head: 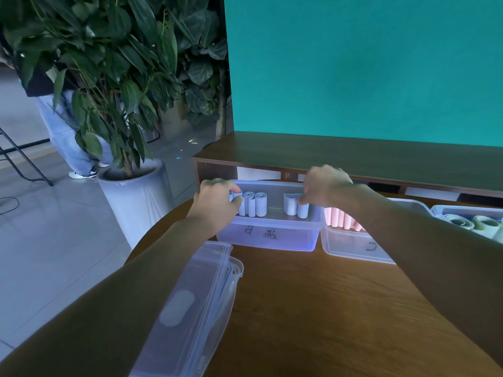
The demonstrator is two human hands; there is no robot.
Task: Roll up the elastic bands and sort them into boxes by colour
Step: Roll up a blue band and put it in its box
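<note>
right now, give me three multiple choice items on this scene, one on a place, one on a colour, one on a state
1. Where do the stacked lids lie?
A. on the table, nearer the camera than the boxes
B. on the boxes
C. on the floor by the plant pot

2. What colour are the rolls in the middle box?
A. green
B. pink
C. black

3. What is the left hand doing?
A. lying flat on the table
B. lifting a lid
C. gripping rolls at the left end of the blue box

Answers:
1 A, the lids sit on the wood in front of the open boxes.
2 B, pink rolls stand upright against that box's wall.
3 C, its fingers curl round pale blue rolls inside the box, while the right hand pinches rolls at the other end.
</note>
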